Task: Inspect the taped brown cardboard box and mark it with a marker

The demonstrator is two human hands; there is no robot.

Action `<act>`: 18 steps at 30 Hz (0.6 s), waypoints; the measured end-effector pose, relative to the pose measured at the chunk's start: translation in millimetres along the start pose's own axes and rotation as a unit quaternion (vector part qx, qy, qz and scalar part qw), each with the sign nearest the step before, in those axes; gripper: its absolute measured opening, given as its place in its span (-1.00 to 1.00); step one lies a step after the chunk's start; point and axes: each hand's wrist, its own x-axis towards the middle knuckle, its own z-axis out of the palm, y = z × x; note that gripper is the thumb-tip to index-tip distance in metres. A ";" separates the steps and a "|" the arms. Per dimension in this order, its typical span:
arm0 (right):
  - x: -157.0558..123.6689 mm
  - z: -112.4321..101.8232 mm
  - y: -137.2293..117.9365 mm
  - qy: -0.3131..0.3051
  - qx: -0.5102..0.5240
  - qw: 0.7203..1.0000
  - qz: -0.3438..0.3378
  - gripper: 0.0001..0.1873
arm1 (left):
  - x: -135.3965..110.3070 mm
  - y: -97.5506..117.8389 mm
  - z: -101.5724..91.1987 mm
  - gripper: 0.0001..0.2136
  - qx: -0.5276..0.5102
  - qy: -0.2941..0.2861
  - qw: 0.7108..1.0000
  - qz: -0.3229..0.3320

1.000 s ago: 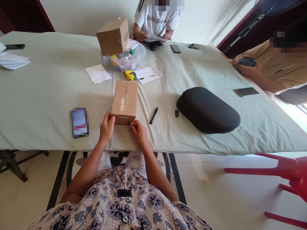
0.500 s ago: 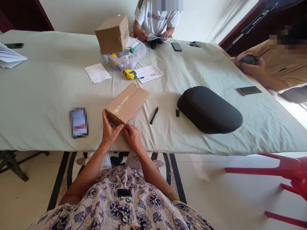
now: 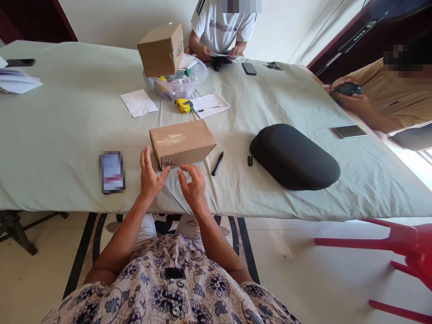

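A taped brown cardboard box (image 3: 182,143) lies crosswise on the grey-green tablecloth (image 3: 67,130), just beyond my hands. My left hand (image 3: 149,176) hovers at the box's near left corner, fingers stretched up and apart, thumb close to the box's lower edge. My right hand (image 3: 193,185) is in front of the box, fingers curled loosely and spread, holding nothing. Neither hand grips the box. A black pen (image 3: 217,163) lies right of the box with its small cap (image 3: 249,160) further right.
A phone (image 3: 112,172) lies left of my hands. A black oval case (image 3: 294,155) sits to the right. Farther back are a yellow tape measure (image 3: 183,105), paper slips (image 3: 138,102), and a clear bowl (image 3: 197,78) carrying a second cardboard box (image 3: 162,49). One person sits opposite, another at the right.
The box has been turned from lengthwise to crosswise on the table. Both hands have let go of it and now hover open just in front of it.
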 end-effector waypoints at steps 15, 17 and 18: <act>62.3 17.7 7.1 0.078 -0.183 0.980 -0.028 -0.72 | 24.7 3.4 18.1 -0.63 -0.045 0.064 0.996 0.040; 69.6 4.6 21.7 0.106 -0.174 0.979 -0.021 -0.70 | 27.3 3.6 15.5 -0.61 -0.028 0.068 0.996 0.052; 72.8 -2.6 29.4 0.122 -0.160 0.979 -0.014 -0.69 | 28.5 3.5 14.3 -0.60 -0.018 0.069 0.996 0.056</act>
